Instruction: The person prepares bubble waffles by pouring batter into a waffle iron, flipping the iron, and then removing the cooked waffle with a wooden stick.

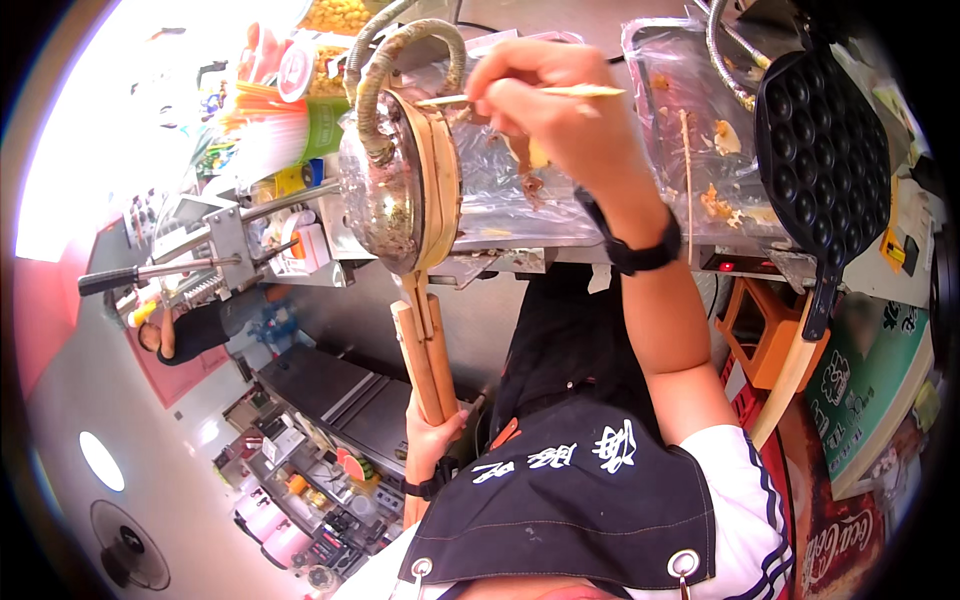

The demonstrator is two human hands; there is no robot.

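Observation:
My left hand [433,442] is wrapped round the paired wooden handles [424,360] of a round, hinged metal waffle iron [394,187]. The iron is tilted up on edge, its two halves together, with pale yellowish rims showing. An armoured metal hose [409,34] runs to its outer face. In my right hand [559,105] is a thin wooden stick [450,99], pinched in the fingers, its tip at the iron's upper rim. Behind that hand, brown and yellow scraps [532,184] lie on a film-covered metal tray [495,217]. What the iron holds inside is hidden.
At right stands a black waffle plate [821,150] with round hollows. Another film-lined tray [637,45] holds crumbs and a stick [685,172]. A metal stand with a black-gripped lever [109,281] juts out left, near straws [262,120]. Farther off is another person [195,334].

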